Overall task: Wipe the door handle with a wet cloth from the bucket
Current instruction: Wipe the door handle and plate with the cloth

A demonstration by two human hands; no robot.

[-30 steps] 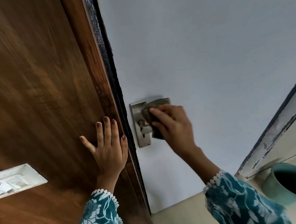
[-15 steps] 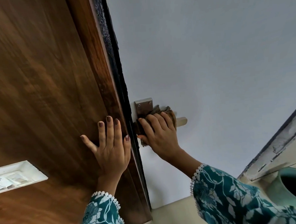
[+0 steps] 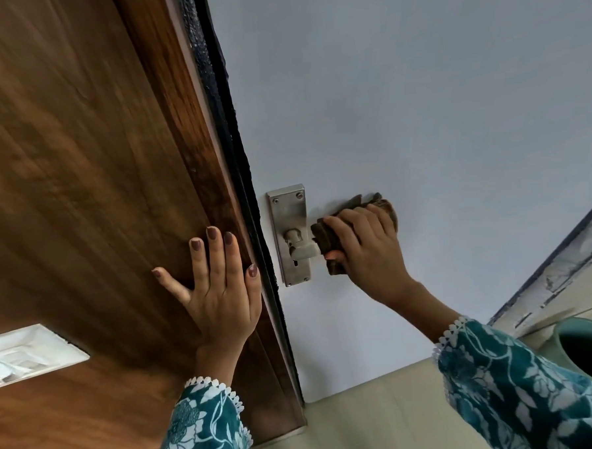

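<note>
While the wiping goes on at the right, the far left holds only a white switch plate set into the brown wood-grain panel. Next comes the left hand, spread flat with fingers open against the panel's edge and gripping nothing — most likely a brace, steadying the body or the panel. A dark, rough strip runs along the edge where wood meets the pale blue-grey door face.

On that face sits the metal backplate, screws at top and bottom and a keyhole low down. The door handle juts out from it to the right, its outer length hidden inside the brown cloth. The right hand is curled closed around cloth and lever together — wrapping it lets one stroke clean all sides. Whether the cloth is wet cannot be told.

Lower right, peeling paint marks a frame above the teal bucket, near at hand for rinsing. Pale floor lies below.
</note>
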